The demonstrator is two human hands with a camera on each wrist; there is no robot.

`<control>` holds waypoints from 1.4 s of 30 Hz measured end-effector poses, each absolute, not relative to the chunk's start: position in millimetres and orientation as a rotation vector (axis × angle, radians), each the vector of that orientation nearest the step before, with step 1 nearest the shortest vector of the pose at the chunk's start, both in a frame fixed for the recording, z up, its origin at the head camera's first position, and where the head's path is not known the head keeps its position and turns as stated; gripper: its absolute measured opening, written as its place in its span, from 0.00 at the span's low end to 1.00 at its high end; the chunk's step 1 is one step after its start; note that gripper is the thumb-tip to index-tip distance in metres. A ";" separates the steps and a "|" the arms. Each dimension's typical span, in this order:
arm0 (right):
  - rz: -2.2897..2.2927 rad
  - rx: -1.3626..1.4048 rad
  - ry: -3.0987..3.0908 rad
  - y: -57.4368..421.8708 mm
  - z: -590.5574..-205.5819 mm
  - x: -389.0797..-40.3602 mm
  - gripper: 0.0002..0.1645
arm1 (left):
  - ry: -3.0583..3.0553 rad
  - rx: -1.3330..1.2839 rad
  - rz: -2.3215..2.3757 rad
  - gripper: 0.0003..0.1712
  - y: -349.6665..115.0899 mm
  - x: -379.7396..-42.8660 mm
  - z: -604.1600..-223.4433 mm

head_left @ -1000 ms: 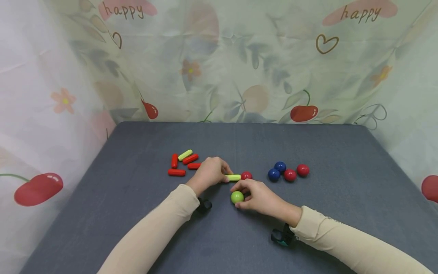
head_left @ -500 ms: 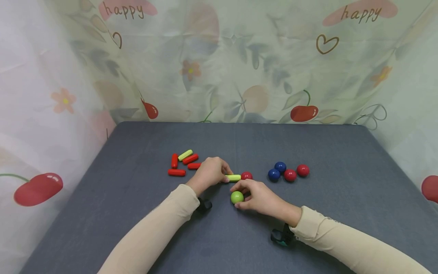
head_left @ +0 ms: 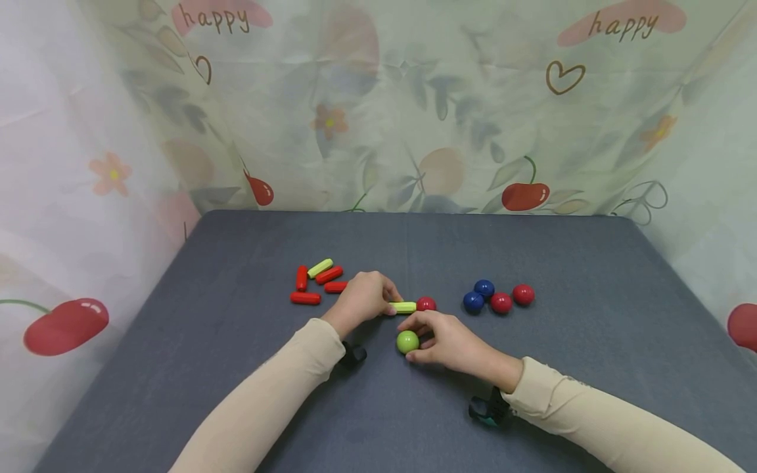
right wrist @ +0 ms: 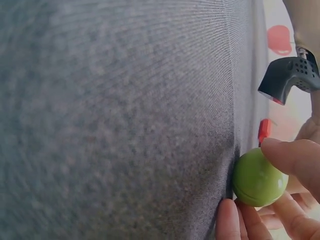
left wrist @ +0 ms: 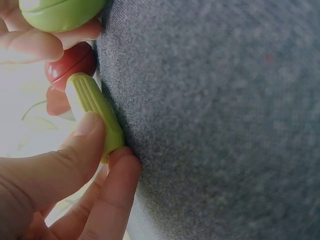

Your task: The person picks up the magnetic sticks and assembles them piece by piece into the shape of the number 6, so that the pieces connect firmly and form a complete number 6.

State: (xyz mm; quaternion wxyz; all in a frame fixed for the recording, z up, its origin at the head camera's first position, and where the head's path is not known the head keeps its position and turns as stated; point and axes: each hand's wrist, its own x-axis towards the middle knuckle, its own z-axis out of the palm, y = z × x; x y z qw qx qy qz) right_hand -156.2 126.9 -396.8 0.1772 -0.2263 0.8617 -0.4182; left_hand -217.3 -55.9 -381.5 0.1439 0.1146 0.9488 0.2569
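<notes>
In the head view my left hand (head_left: pixel 365 297) pinches a yellow-green ribbed stick (head_left: pixel 405 307) that lies on the table. The left wrist view shows thumb and fingers around the near end of the stick (left wrist: pixel 95 110). A red ball (head_left: pixel 426 303) sits at the stick's far end; whether they touch is hard to tell. Closer to the body, my right hand (head_left: pixel 443 339) holds a green ball (head_left: pixel 407 342) between thumb and fingers, low at the cloth. The right wrist view has the thumb on one side of this green ball (right wrist: pixel 259 179) and fingertips against it.
Left of the hands lie several red sticks (head_left: pixel 305 298) and another yellow-green stick (head_left: pixel 320 268). Two blue balls (head_left: pixel 473 301) and two more red balls (head_left: pixel 501 302) rest to the right. Patterned curtains (head_left: pixel 402 131) surround the dark table (head_left: pixel 579 276) at back and sides.
The green ball has shifted very slightly left at the right hand's fingertips. The left hand and its stick stay where they were.
</notes>
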 end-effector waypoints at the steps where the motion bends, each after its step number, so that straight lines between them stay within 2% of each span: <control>1: -1.182 -0.643 2.438 127.0 -396.4 -155.9 0.22 | 2.736 0.330 0.740 0.08 -55.9 -217.3 -381.5; 19: -1.310 -0.588 2.542 144.7 -362.4 -173.1 0.27 | 2.760 0.337 0.727 0.08 -55.6 -216.5 -381.5; 29: -1.279 -0.538 2.626 148.3 -385.5 -187.3 0.32 | 2.751 0.317 0.718 0.09 -54.5 -216.3 -381.0; 42: -1.160 -0.392 2.570 147.5 -395.5 -203.6 0.24 | 2.750 0.309 0.725 0.08 -54.7 -216.4 -381.0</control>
